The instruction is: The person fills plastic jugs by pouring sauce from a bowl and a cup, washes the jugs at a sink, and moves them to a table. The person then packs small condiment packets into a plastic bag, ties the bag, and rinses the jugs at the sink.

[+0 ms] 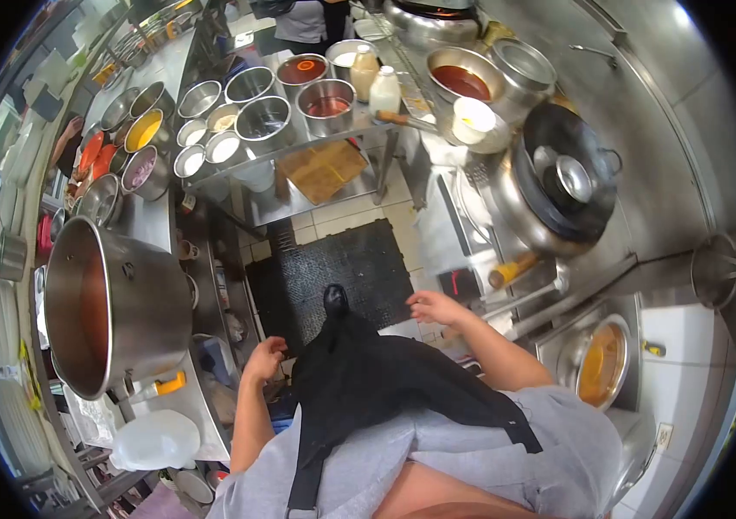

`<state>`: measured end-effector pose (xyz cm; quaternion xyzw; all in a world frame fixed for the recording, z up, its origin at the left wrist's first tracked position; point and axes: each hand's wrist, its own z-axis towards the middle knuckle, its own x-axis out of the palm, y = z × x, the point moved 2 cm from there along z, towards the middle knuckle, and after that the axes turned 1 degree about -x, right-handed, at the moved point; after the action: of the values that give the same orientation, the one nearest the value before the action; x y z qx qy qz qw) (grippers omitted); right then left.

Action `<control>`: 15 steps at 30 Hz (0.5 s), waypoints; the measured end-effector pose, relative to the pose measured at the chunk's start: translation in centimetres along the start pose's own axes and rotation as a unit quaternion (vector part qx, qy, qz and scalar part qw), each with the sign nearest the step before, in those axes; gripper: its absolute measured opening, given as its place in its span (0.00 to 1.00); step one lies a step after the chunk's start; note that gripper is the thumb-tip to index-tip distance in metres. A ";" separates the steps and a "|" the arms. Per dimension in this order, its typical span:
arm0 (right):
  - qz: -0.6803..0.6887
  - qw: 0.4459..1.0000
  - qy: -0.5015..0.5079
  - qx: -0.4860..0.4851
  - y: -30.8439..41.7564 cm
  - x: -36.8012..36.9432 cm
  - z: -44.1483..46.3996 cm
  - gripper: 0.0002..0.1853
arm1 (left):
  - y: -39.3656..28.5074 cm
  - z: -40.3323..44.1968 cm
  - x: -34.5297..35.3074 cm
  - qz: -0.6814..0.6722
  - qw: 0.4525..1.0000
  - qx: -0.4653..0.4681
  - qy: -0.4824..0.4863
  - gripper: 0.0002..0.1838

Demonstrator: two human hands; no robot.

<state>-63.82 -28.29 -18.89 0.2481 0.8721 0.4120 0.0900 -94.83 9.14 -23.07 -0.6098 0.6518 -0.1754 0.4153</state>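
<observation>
Both hands hang at my sides over the floor, apart from every object. My left hand [269,355] has loosely bent fingers and nothing in it. Nearest to it is the steel counter on the left, where a large steel stockpot [139,303] with reddish-brown contents stands. My right hand [434,306] is empty too, its fingers slightly apart. Beyond it, a ladle with a wooden handle [513,270] lies beside the stove. A dark wok [577,208] with a steel ladle bowl [574,179] inside sits on the burner.
Ahead stands a steel table with several pots, a red-sauce pot [326,102] and white bottles [384,92]. A black rubber mat [359,259] covers the floor. At right is a bowl of orange-brown liquid [603,363]. A person [303,22] stands at the far end.
</observation>
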 end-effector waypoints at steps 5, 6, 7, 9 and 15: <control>0.023 0.985 -0.165 0.053 4.1 -5.7 2.1 0.12 | -8.7 6.7 -10.1 -0.107 0.993 0.007 -0.045 0.26; 0.029 0.984 -0.169 0.054 5.2 -6.6 3.3 0.12 | -10.7 8.0 -11.6 -0.103 0.994 0.008 -0.040 0.26; 0.007 0.981 -0.190 0.036 6.1 -7.5 4.4 0.12 | -13.0 8.8 -13.0 -0.068 0.997 -0.001 -0.029 0.26; -0.007 0.976 -0.218 0.025 7.7 -8.5 5.6 0.11 | -16.4 10.8 -15.3 0.016 1.000 0.007 -0.010 0.26; 0.053 0.971 -0.230 -0.019 9.7 -11.6 10.1 0.13 | -19.8 16.6 -17.0 0.051 0.998 0.022 -0.008 0.26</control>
<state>-46.69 -22.17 -18.49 0.3808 0.8056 0.3642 0.2711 -70.94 25.86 -12.78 -0.5676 0.6747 -0.1635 0.4425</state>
